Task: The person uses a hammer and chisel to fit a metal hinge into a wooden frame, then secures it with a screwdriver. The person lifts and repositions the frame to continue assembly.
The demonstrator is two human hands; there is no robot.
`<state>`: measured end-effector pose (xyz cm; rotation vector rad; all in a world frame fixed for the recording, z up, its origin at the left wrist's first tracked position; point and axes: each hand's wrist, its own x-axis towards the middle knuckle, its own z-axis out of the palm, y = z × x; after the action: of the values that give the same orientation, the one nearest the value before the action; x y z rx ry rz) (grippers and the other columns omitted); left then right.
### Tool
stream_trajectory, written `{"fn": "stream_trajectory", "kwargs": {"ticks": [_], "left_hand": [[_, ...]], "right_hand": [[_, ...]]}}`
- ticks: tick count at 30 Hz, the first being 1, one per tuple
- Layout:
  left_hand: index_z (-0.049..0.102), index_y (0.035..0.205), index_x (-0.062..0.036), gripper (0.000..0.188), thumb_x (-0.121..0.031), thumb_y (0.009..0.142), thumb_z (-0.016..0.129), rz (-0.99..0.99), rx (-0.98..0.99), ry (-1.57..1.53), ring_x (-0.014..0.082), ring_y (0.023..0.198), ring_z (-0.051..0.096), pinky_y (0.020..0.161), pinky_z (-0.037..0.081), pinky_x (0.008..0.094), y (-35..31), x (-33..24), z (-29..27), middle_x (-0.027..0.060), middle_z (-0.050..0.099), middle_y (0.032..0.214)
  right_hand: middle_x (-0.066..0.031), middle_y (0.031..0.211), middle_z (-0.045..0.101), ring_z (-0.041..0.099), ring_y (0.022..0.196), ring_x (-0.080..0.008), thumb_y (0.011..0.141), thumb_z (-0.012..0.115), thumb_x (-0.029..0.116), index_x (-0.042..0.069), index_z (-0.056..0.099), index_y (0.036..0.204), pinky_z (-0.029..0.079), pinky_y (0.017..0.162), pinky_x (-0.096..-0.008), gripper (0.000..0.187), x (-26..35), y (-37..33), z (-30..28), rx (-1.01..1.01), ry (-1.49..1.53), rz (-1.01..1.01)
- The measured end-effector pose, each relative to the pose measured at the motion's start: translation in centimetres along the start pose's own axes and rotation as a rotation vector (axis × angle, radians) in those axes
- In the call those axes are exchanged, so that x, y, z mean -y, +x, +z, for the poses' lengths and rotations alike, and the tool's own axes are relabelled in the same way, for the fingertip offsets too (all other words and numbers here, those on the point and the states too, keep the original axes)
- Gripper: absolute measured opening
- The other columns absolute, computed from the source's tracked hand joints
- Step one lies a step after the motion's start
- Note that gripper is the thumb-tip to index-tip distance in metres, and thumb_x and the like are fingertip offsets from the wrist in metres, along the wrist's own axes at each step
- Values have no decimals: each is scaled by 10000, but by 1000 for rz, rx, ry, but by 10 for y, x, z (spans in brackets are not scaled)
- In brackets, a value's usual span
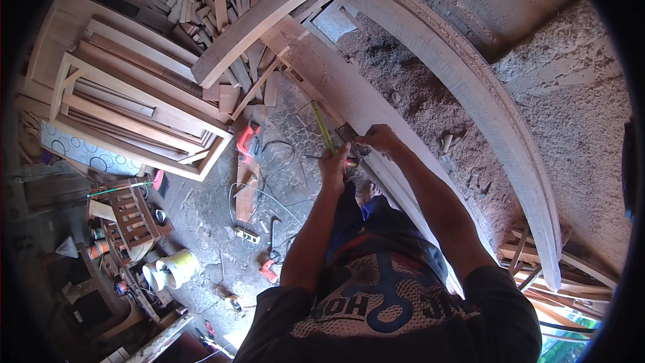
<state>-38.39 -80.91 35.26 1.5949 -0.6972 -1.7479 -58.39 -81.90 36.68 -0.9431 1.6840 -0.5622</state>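
A yellow-green tape measure (322, 124) runs from my left hand (334, 168) up and away over the floor. That hand is closed around it, and a thin dark rod pokes out at its left side. My right hand (380, 138) is closed with bent fingers just to the right, at the edge of a long wooden beam (322, 103). Between the two hands lies a small dark piece (347, 133), too small to name; the right fingertips are at it. What the right fingers hold is hidden.
A curved wooden piece (269, 17) arches overhead, and a larger curved board (463, 67) sweeps down the right. Wooden frames (134, 111) are stacked left. A red power tool (248, 141), cables, a power strip (247, 234) and a bucket (180, 267) are on the floor. Sawdust (403, 77) lies beyond the beam.
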Motion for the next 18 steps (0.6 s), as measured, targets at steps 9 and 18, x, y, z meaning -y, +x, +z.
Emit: {"fn": "stream_trajectory", "kwargs": {"ticks": [9,18], "left_hand": [[689,992,-30,257,-226,879,811,125,28,146,107,641,591,587,484,293,-10,-18,13,8,648,782],[701,946,-21,267,-225,825,824,59,-44,221,113,606,576,546,451,302,-6,-28,48,25,646,744]], "right_hand": [[-199,906,705,703,896,-293,755,843,503,-2,652,954,532,746,-423,575,10,-47,-2,-73,-228,-195],[-173,692,651,682,690,-358,911,737,331,43,648,990,519,657,-483,312,-74,-38,-8,-588,-19,-225]]}}
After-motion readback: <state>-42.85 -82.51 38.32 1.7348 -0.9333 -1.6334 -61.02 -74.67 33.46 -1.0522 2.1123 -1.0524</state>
